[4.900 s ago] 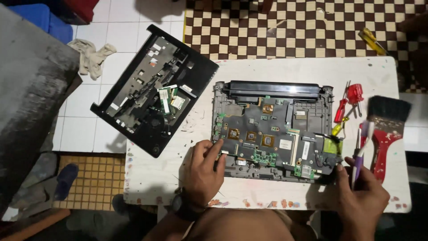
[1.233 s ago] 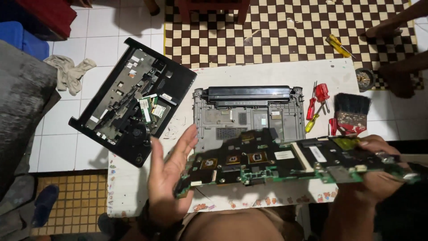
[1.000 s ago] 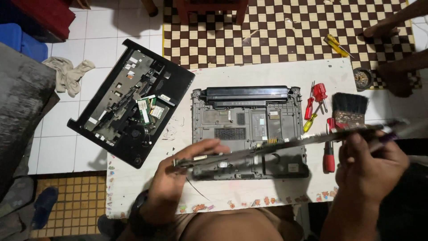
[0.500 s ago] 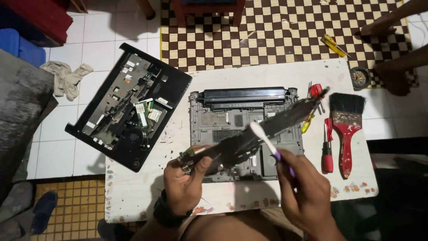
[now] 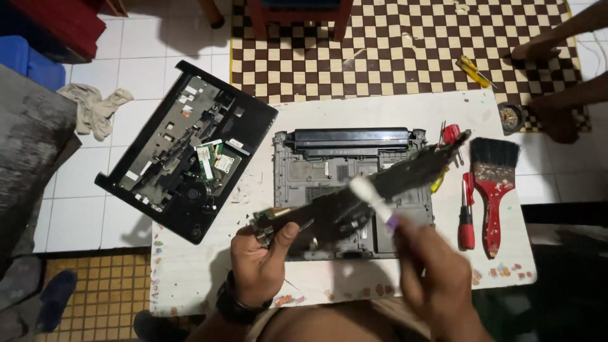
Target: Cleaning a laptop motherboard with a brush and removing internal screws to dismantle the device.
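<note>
Board [image 5: 354, 206] is gripped at its near-left corner by the left hand [image 5: 263, 259] and tilted up over the open case [image 5: 354, 190] on the table [image 5: 380, 114], underside exposed. A brush [image 5: 373, 201] is pinched in the blurred right hand [image 5: 434, 278] against it.

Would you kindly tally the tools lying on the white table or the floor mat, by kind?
Red-handled screwdrivers: 2
Yellow-handled screwdrivers: 2
Red-handled paintbrush: 1
Total: 5

White table [image 5: 354, 111]; brown-cream checkered mat [image 5: 405, 44]; red-handled, black-bristled paintbrush [image 5: 493, 183]; grey laptop base [image 5: 304, 174].
</note>
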